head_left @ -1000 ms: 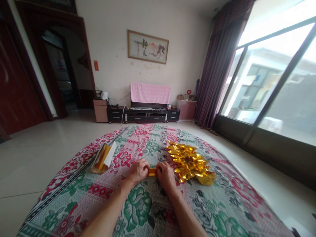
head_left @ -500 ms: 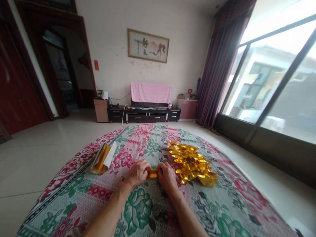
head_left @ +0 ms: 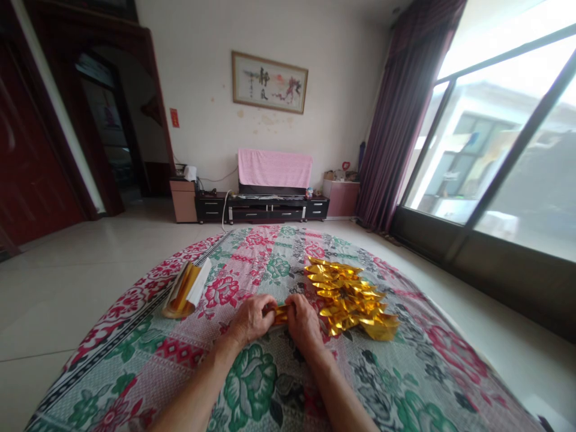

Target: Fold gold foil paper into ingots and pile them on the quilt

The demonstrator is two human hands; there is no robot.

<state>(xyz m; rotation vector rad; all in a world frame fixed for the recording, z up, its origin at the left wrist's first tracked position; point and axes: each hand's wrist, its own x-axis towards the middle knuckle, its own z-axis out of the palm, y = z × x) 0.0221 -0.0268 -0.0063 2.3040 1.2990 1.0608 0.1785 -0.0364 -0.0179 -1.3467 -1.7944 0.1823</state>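
Note:
A small piece of gold foil paper (head_left: 281,314) stretches between my two hands, just above the patterned tablecloth (head_left: 249,384). My left hand (head_left: 252,317) pinches its left end with closed fingers. At the other end my right hand (head_left: 304,319) is closed on it too, thumb and fingers together. The fingers hide both ends of the foil. Close by on the right lies a heap of folded gold foil pieces (head_left: 351,297), arranged in overlapping rows. Farther off to the left rests a curled stack of gold foil sheets with white backing (head_left: 185,291).
The cloth covers a rounded table whose far edge faces a low black TV cabinet (head_left: 267,213). On the cabinet a pink towel (head_left: 275,168) drapes over a screen. A purple curtain (head_left: 391,120) and large windows stand on the right, a dark red door (head_left: 36,156) on the left.
The foil between my hands looks narrower and more creased than before. My hands have drawn slightly closer together, the left moving a little rightward. The heap and the stack stay in place.

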